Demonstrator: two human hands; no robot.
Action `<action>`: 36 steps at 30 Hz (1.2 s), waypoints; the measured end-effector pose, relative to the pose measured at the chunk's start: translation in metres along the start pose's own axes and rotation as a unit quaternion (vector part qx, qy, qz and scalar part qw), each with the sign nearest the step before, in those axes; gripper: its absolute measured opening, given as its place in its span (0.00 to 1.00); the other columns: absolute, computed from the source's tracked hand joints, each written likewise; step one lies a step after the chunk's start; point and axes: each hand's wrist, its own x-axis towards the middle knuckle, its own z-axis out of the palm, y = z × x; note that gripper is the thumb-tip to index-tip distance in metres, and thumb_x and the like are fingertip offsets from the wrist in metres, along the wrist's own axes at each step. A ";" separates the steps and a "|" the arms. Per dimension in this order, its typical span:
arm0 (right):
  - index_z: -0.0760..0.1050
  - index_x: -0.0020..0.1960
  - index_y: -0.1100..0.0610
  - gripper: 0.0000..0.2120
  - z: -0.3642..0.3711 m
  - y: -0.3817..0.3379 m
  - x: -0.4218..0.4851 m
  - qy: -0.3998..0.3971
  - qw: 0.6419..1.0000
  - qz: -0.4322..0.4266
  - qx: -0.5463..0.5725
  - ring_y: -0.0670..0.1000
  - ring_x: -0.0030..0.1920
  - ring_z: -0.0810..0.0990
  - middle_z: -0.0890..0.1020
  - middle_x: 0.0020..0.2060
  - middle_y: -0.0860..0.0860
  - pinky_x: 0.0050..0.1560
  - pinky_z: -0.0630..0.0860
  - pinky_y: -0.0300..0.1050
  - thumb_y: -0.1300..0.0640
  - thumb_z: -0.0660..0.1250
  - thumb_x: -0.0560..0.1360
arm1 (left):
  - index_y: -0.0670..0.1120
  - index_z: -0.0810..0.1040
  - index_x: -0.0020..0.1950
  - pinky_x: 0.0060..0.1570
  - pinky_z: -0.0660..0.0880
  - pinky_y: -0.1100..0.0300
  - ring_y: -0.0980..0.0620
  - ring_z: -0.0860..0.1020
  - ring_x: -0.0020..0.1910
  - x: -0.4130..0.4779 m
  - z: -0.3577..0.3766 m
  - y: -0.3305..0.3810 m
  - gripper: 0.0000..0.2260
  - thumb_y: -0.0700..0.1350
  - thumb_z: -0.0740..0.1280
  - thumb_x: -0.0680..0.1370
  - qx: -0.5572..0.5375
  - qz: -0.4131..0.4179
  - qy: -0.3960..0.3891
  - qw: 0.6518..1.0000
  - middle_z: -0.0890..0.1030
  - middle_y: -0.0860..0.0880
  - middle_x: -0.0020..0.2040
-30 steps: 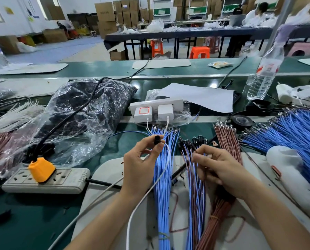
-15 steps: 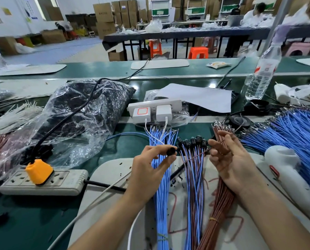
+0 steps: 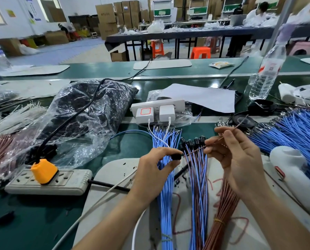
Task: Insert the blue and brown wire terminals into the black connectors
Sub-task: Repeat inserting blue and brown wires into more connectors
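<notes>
My left hand (image 3: 155, 170) pinches a small black connector (image 3: 176, 156) between thumb and forefinger. My right hand (image 3: 238, 156) pinches a single brown wire (image 3: 197, 150) whose tip points left at the connector, a small gap apart. Below lie a bundle of loose blue wires (image 3: 166, 195), a bundle of blue and brown wires fitted with black connectors (image 3: 198, 179), and a bundle of brown wires (image 3: 224, 204), all on a white mat (image 3: 114, 179).
A large blue wire pile (image 3: 298, 134) and a white tool (image 3: 294, 174) lie at right. A power strip with an orange plug (image 3: 46, 179), a plastic bag of black parts (image 3: 82, 112), a white charger strip (image 3: 156, 110) and a water bottle (image 3: 266, 73) stand around.
My right hand has lifted a brown wire out of the brown bundle and swung its tip leftward. My left hand has carried the black connector right and down toward it.
</notes>
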 end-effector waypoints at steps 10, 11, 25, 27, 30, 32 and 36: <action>0.73 0.47 0.61 0.09 -0.004 0.007 0.001 -0.022 0.999 -0.002 -0.041 0.53 0.32 0.81 0.83 0.34 0.56 0.36 0.80 0.41 0.56 0.59 0.75 | 0.51 0.83 0.51 0.47 0.67 0.73 0.58 0.77 0.46 0.001 0.001 -0.003 0.11 0.40 0.74 0.72 0.023 0.000 -0.011 1.000 0.82 0.57 0.45; 0.73 0.47 0.61 0.09 -0.004 0.008 0.001 -0.021 0.999 0.000 -0.044 0.53 0.32 0.81 0.83 0.34 0.55 0.36 0.80 0.41 0.56 0.59 0.75 | 0.51 0.83 0.52 0.48 0.69 0.71 0.57 0.77 0.46 0.001 0.001 -0.002 0.11 0.40 0.74 0.72 0.022 -0.003 -0.014 1.000 0.81 0.56 0.45; 0.78 0.44 0.66 0.11 -0.010 0.025 0.002 -0.064 0.986 0.144 -0.054 0.53 0.35 0.84 0.84 0.38 0.61 0.35 0.80 0.39 0.58 0.63 0.71 | 0.52 0.84 0.53 0.52 0.69 0.52 0.58 0.74 0.43 0.001 0.005 0.001 0.11 0.47 0.74 0.71 0.122 0.036 -0.007 0.992 0.81 0.55 0.42; 0.80 0.43 0.65 0.10 -0.011 0.025 0.002 -0.073 0.979 0.181 -0.057 0.50 0.33 0.82 0.84 0.38 0.59 0.34 0.79 0.37 0.60 0.64 0.71 | 0.52 0.84 0.52 0.52 0.68 0.52 0.57 0.75 0.43 0.001 0.005 0.001 0.11 0.47 0.75 0.70 0.121 0.040 -0.010 0.992 0.82 0.55 0.42; 0.82 0.45 0.64 0.08 -0.012 0.022 0.005 -0.051 0.974 0.216 -0.038 0.47 0.29 0.79 0.82 0.36 0.55 0.31 0.78 0.35 0.63 0.66 0.69 | 0.51 0.84 0.52 0.50 0.68 0.53 0.56 0.74 0.42 0.001 0.006 0.002 0.10 0.48 0.74 0.71 0.124 0.049 -0.012 0.991 0.82 0.54 0.42; 0.80 0.50 0.63 0.11 -0.012 0.022 0.007 -0.023 0.975 0.219 -0.003 0.46 0.28 0.78 0.81 0.33 0.54 0.30 0.77 0.34 0.67 0.66 0.68 | 0.50 0.85 0.52 0.48 0.68 0.53 0.55 0.73 0.41 0.001 0.006 0.001 0.10 0.49 0.73 0.71 0.125 0.058 -0.013 0.990 0.83 0.54 0.41; 0.76 0.58 0.54 0.20 -0.011 0.023 0.008 0.016 0.983 0.184 -0.002 0.47 0.28 0.80 0.80 0.33 0.54 0.30 0.79 0.36 0.73 0.64 0.72 | 0.49 0.84 0.54 0.46 0.68 0.53 0.53 0.72 0.41 0.001 0.006 0.000 0.12 0.49 0.73 0.71 0.122 0.065 -0.026 0.990 0.83 0.53 0.41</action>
